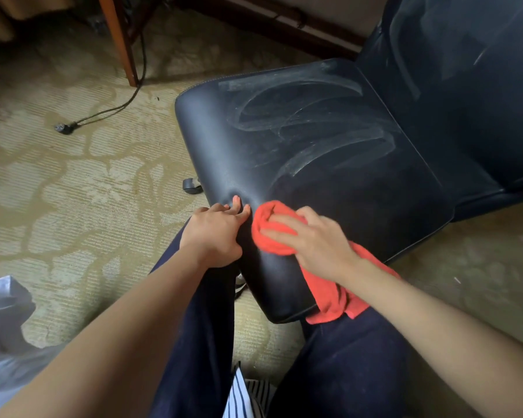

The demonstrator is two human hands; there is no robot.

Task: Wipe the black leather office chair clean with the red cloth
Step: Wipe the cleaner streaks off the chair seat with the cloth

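At 8 o'clock of the view a white bag [3, 312] lies on the patterned carpet [73, 191]. At 10 o'clock a plug [63, 128] with its dark cable rests on the carpet, and the cable runs up toward a wooden leg [120, 40] at 11 o'clock. A wide stretch of carpet lies between the plug and the rounded front edge of the chair [329, 152]. A caster [191, 186] shows just beside this edge.

The left hand [215, 233] grasps the front edge of the seat, low in the middle of the view; its fingertips press a small dent in the leather. Just at 3 o'clock of it, the cloth [272, 233] is bunched on the seat near the same edge. The right hand [317, 239] holds it with curled fingers and presses it down. A loose end of the cloth hangs over the near edge at 5 o'clock of the hand, touching the person's dark trousers.

From the cloth toward 1 o'clock the seat leather is bare, with pale dusty streaks. The backrest [465, 86] lies at 2 o'clock, also streaked.
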